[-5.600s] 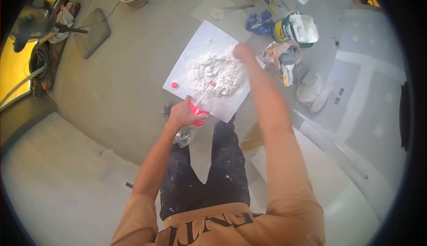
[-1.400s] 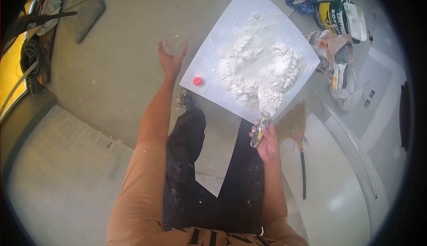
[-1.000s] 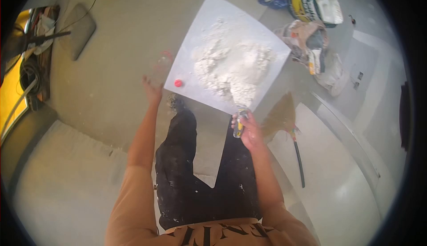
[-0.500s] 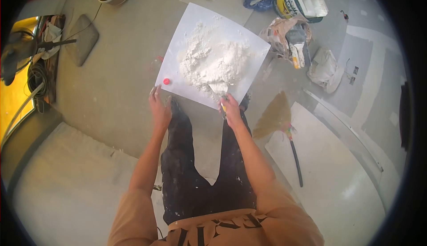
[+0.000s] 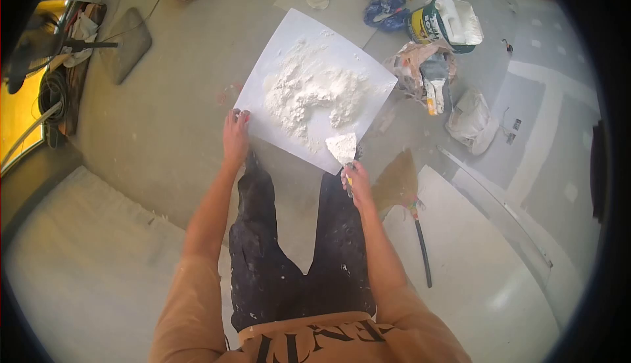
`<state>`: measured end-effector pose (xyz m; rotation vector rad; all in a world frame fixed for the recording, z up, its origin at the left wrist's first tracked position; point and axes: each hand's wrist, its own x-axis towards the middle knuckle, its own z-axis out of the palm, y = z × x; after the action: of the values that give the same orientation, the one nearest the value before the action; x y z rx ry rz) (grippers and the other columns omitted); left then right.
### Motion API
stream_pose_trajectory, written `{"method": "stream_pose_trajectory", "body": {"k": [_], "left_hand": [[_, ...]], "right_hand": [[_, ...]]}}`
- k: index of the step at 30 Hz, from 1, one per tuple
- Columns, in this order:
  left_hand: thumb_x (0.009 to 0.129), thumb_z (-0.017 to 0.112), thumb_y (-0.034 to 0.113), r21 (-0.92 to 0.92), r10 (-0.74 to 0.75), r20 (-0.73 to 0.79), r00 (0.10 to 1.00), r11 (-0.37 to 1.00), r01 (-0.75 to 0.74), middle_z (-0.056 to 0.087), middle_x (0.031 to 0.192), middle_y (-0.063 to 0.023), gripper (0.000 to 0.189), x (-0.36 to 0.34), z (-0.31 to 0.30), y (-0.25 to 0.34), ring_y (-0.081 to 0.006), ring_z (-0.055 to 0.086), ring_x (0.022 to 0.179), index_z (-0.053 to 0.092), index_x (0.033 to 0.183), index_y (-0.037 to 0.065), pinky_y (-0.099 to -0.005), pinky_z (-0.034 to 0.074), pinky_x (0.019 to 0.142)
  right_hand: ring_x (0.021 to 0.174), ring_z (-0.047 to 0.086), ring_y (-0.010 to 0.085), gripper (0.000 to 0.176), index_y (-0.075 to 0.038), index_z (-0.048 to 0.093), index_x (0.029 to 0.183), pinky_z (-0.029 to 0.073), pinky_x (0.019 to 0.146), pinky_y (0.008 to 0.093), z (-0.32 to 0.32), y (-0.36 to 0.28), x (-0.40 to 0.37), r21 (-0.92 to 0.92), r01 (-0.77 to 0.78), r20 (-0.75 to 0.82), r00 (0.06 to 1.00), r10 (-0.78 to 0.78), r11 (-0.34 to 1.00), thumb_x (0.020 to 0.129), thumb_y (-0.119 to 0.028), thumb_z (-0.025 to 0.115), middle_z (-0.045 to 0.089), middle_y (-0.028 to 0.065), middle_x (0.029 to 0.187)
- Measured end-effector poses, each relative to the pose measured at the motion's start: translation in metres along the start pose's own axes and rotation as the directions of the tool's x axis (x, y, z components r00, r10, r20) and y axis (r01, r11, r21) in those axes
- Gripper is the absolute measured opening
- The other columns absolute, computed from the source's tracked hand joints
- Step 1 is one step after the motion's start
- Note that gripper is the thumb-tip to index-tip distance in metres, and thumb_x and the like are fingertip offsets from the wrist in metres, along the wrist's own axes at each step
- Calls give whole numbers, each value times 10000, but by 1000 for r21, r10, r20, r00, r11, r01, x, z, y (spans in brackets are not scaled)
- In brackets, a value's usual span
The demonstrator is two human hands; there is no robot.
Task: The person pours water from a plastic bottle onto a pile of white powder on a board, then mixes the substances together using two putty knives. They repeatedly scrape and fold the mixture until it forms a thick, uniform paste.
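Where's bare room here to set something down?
The widest free patch is floor between the grey pad and the white board, though something reddish sits near the board's left corner. On the board, powder fills the middle and a loaded scraper blocks the near corner. Right of the board, a bucket and bag crowd the floor.

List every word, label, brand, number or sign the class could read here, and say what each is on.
"EN": on the shirt, in large dark letters; the letters around it are too bent by folds or cut off to make a sure word.
"BO": seemingly, on the tub; the rest of its label is too blurred.
Small dark marks on the panel: too small to read.
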<state>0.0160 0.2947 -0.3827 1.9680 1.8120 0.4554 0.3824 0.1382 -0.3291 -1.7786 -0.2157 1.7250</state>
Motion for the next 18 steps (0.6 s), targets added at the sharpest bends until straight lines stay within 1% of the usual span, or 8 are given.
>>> {"method": "stream_pose_trajectory", "body": {"k": [3, 6, 8, 9, 12, 14, 16, 18], "left_hand": [[874, 669, -45, -35, 56, 2, 998, 998, -56, 569, 1180, -185, 317, 1, -3, -2, -380, 604, 1070, 636, 1182, 22, -459, 509, 931], [909, 657, -32, -148, -61, 5, 998, 987, 61, 562, 1191, -194, 311, 4, -25, 7, -388, 599, 1088, 615, 1214, 9, -459, 508, 931], [944, 644, -8, -223, -130, -67, 989, 968, 112, 557, 1202, -200, 306, 9, -36, 7, -391, 605, 1083, 595, 1247, 3, -450, 513, 919], [944, 644, -8, -216, -135, -75, 988, 969, 116, 557, 1202, -200, 306, 13, -42, 4, -391, 605, 1083, 595, 1247, 3, -450, 513, 919], [964, 642, 21, -262, -271, -13, 963, 930, 258, 548, 1220, -207, 310, 26, -48, -14, -390, 614, 1067, 587, 1268, 3, -443, 518, 915], [957, 658, 43, -234, -146, -108, 983, 965, 117, 565, 1208, -205, 322, 34, -41, -47, -387, 623, 1058, 593, 1269, 2, -448, 518, 922], [941, 660, 39, -205, -181, -111, 977, 966, 156, 588, 1186, -204, 316, 47, -48, -54, -395, 627, 1071, 597, 1249, 5, -457, 523, 910], [926, 661, 35, -194, -214, -102, 971, 962, 192, 610, 1165, -204, 309, 60, -45, -64, -403, 630, 1084, 601, 1228, 8, -466, 528, 899]], "right_hand": [[604, 578, 103, 261, 13, 592, 1240, 460, 486, 259, 12, -17, 39, 96, 78, 10, 997, -80, 992, 1013, -112, 619, 627, 32, 784], [564, 563, 113, 298, 40, 611, 1249, 450, 468, 271, 44, -70, 70, 39, 108, 15, 994, -109, 993, 1001, -123, 625, 623, 35, 753], [536, 549, 121, 328, 37, 624, 1267, 442, 463, 279, 69, -115, 66, -252, 156, 29, 988, -153, 955, 984, -128, 626, 618, 32, 731], [536, 549, 121, 328, 37, 624, 1267, 442, 463, 279, 79, -130, 58, -252, 159, 42, 987, -154, 955, 984, -128, 626, 618, 32, 731], [530, 543, 104, 361, 0, 630, 1307, 426, 455, 259, 88, -147, 41, -555, 218, -29, 959, -281, 803, 971, -131, 614, 623, 28, 736], [534, 549, 102, 391, 0, 609, 1339, 429, 456, 251, 78, -137, 31, -411, 150, -22, 984, -175, 899, 972, -133, 617, 625, 32, 741], [539, 552, 98, 368, -8, 594, 1327, 435, 457, 244, 56, -111, 24, -388, 67, 16, 998, -66, 919, 983, -134, 627, 624, 27, 747], [549, 554, 87, 290, -22, 592, 1264, 440, 463, 235, 46, -63, 9, -293, 35, -67, 996, -57, 956, 1003, -139, 636, 627, 27, 752]]}}
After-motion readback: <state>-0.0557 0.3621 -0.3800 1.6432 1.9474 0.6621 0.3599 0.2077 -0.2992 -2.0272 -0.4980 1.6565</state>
